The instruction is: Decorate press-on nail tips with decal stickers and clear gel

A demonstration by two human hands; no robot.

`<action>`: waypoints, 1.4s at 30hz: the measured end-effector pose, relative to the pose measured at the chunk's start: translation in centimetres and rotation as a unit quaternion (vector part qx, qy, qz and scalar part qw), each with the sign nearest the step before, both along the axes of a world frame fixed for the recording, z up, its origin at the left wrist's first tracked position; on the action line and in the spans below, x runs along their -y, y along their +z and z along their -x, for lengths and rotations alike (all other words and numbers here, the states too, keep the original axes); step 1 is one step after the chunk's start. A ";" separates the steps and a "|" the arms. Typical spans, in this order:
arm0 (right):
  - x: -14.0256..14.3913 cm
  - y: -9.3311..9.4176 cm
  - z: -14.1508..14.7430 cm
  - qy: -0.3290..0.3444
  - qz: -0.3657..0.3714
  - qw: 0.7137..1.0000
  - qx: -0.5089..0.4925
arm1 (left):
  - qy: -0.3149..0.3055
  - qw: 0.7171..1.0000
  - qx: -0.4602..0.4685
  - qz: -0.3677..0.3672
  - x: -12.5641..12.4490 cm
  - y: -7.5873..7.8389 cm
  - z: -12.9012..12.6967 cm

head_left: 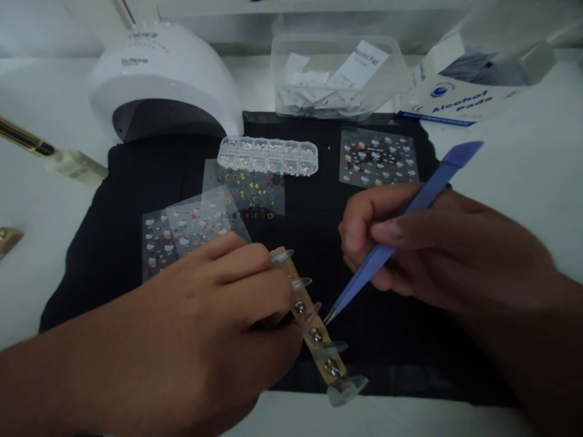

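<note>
My left hand (214, 303) grips a wooden stick (314, 331) that carries several clear false nail tips, holding it slanted over a black mat (113, 243). My right hand (437, 243) pinches blue tweezers (401, 221) like a pen. The tweezers' tip sits right beside the stick, touching or nearly touching one of the middle nail tips. Part of the stick is hidden under my left fingers.
A white dome nail lamp (159, 79) stands at the back left. A clear rhinestone box (268, 155), sticker sheets (378, 156) (186, 227), a clear tub of pads (334, 73) and an alcohol pads box (460, 97) lie behind. A gold-capped bottle (54, 155) lies at the left.
</note>
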State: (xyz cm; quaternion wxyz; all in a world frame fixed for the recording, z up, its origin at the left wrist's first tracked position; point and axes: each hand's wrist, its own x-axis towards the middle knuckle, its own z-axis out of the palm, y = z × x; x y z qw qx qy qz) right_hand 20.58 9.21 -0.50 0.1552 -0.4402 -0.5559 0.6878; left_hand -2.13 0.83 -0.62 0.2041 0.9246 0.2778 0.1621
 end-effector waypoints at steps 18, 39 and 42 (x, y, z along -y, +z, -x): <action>-0.4 -0.6 -1.0 -0.067 0.013 0.984 -0.163 | 0.055 0.993 0.094 -0.048 -0.8 0.4 1.8; -0.9 -2.9 -1.6 -0.042 -0.043 0.961 -0.268 | -0.004 0.999 0.047 -0.022 -0.6 -0.3 0.3; -1.0 -2.8 -1.6 -0.048 -0.044 0.960 -0.271 | 0.105 0.987 0.069 -0.095 -1.4 -0.1 1.8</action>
